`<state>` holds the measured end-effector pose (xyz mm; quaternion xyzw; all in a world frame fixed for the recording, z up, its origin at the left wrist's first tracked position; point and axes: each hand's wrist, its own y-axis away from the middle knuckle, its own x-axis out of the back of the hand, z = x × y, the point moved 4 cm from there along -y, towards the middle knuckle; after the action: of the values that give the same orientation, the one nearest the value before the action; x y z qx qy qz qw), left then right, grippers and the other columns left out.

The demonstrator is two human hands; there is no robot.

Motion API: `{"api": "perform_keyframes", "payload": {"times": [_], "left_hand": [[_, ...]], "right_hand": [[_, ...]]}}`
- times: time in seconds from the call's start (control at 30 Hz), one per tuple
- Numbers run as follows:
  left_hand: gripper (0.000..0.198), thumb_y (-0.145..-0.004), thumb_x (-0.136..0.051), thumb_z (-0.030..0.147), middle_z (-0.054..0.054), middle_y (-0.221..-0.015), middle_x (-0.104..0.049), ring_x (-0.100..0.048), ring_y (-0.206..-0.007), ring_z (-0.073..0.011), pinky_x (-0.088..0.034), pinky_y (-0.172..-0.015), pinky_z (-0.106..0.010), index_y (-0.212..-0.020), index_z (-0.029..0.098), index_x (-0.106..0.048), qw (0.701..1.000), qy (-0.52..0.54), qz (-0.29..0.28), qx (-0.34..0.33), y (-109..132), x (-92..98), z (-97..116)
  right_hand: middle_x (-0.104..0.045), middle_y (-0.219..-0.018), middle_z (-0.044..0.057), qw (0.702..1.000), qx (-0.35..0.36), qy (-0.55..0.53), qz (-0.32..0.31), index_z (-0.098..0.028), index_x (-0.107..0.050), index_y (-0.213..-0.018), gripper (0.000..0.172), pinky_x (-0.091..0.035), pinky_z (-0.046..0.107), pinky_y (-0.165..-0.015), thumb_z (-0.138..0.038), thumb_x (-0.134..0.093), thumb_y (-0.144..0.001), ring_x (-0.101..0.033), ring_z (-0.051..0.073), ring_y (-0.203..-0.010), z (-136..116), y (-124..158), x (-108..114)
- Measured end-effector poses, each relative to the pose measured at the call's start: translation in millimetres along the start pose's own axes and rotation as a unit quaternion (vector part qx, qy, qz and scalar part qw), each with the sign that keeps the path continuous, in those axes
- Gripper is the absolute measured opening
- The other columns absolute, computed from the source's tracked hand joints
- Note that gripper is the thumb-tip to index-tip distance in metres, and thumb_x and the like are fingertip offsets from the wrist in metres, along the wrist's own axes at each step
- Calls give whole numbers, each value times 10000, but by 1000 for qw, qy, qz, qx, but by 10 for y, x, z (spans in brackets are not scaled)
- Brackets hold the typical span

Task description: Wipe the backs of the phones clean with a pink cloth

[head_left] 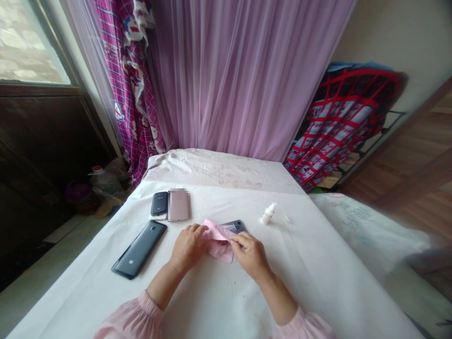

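Observation:
A pink cloth [221,249] is stretched between my two hands over the white table cover. My left hand [189,245] has its fingers closed on the cloth's left side. The cloth's right corner is pinched in my right hand [250,252]. Just behind the cloth lies a grey-purple phone [237,226], its camera end showing and the rest covered by cloth. To the left are a large dark phone [139,249] lying face down, a small black phone [160,203] on top of a white item, and a pinkish phone or case [179,205].
A small white bottle [269,213] stands tilted-looking at the right, with a small clear piece [288,219] beside it. Purple curtains [226,84] hang behind the white-covered table [212,301]. A plastic jug [106,181] is on the floor at left.

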<state>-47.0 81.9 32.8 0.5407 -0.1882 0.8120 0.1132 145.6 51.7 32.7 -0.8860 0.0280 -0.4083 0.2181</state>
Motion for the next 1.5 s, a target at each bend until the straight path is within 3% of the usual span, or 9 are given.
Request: {"api": "perform_keyframes", "payload": {"times": [0.2,0.33,0.5,0.67,0.83,1.07,1.23,1.37,1.5], "left_hand": [[198,-837,-608,211,-82,-996,-634,-571,-916,-242,-413,-814,-350,-1034,208,-625,999,-29,34,-20,-22,-37,188],[164,-914,-493,180,-87,-1004,-638,-565,-892,-233,-405,-794,-367,-984,206,-640,997,-41,49,-34,-14,20,128],[94,-898,-556,218,-56,-958,-644,-569,-887,-217,-414,-790,-347,-953,213,-633,996,-39,35,-73,120,48,72],[239,-873,-608,314,-74,-1005,-632,-556,-912,-237,-419,-808,-365,-1084,202,-588,992,-46,83,-88,156,-7,202],[143,-891,-541,175,-78,-1003,-641,-557,-887,-225,-407,-793,-363,-1008,201,-619,990,-48,101,-87,71,-58,220],[164,-898,-506,152,-67,-963,-653,-561,-887,-218,-396,-807,-358,-967,205,-644,992,-33,60,-107,165,62,105],[257,-847,-471,65,-40,-901,-678,-580,-878,-212,-389,-835,-364,-840,224,-674,997,2,-5,-79,244,110,18],[259,-829,-454,52,-47,-869,-678,-588,-852,-210,-417,-802,-353,-792,210,-657,998,19,12,-52,295,124,-38],[187,-856,-480,119,-61,-913,-675,-600,-850,-225,-456,-779,-360,-901,205,-640,998,21,56,-25,349,93,-62]], "right_hand": [[-693,-809,54,999,13,-22,27,-232,-730,-887,251,-476,254,-720,-226,-479,-877,-632,169,-761,-84,-56,19],[-679,-770,36,999,42,-13,3,-234,-727,-844,229,-461,238,-687,-161,-510,-829,-620,158,-733,-107,5,29],[-683,-762,23,998,44,-30,-38,-233,-729,-804,221,-450,221,-665,-116,-543,-789,-624,144,-714,-89,82,-41],[-666,-747,31,994,60,-89,17,-208,-712,-848,201,-456,213,-631,-177,-513,-848,-611,132,-677,-173,36,37],[-671,-742,27,996,61,-61,-20,-214,-722,-815,207,-449,210,-622,-145,-526,-814,-614,134,-685,-207,22,60],[-700,-755,8,992,39,-44,-113,-228,-734,-765,228,-443,211,-676,-98,-547,-768,-631,133,-708,-181,84,-56],[-667,-746,13,995,-10,13,-98,-222,-723,-766,193,-416,208,-639,-194,-542,-827,-599,127,-680,-62,-45,4],[-686,-895,35,993,-53,70,-79,-229,-713,-950,191,-423,227,-720,-245,-562,-833,-614,155,-817,5,-244,-3],[-692,-888,53,982,-78,116,-123,-215,-718,-829,139,-418,253,-752,-292,-607,-799,-604,186,-876,-10,-423,-121]]}}
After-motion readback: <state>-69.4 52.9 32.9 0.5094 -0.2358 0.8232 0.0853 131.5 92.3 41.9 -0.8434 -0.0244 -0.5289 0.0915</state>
